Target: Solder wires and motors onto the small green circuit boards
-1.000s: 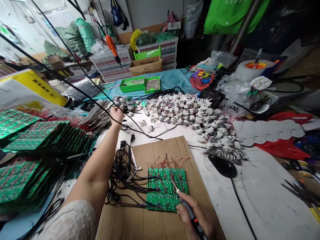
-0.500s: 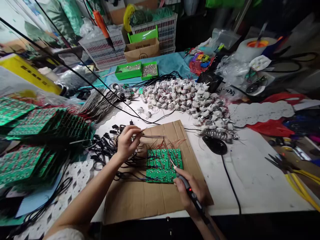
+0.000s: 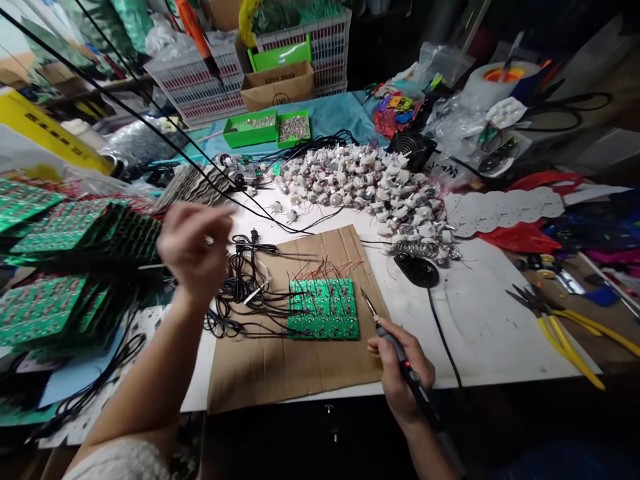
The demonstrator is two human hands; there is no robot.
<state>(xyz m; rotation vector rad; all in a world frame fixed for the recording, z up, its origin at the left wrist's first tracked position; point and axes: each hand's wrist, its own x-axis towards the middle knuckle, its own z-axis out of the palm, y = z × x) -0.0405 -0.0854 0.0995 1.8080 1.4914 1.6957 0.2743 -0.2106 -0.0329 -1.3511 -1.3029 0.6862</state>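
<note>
My right hand grips a soldering iron with a lit red light. Its bare tip points up and left, just off the right edge of a green circuit board. The board lies flat on a cardboard sheet, with thin red and black wires standing along its far side and black cables running off its left. My left hand is raised over the left side, near the bundle of black cables. Motion smears its fingers, so whether it holds anything is unclear.
Stacks of green circuit boards stand at the left. White motor-like parts are heaped at the back, before green trays of small metal pieces. A black coiled-wire stand and yellow-handled pliers lie at the right.
My left hand has moved left, away from the wire above the board. My right hand has drawn the iron's tip off the board to the right. The view has shifted slightly.
</note>
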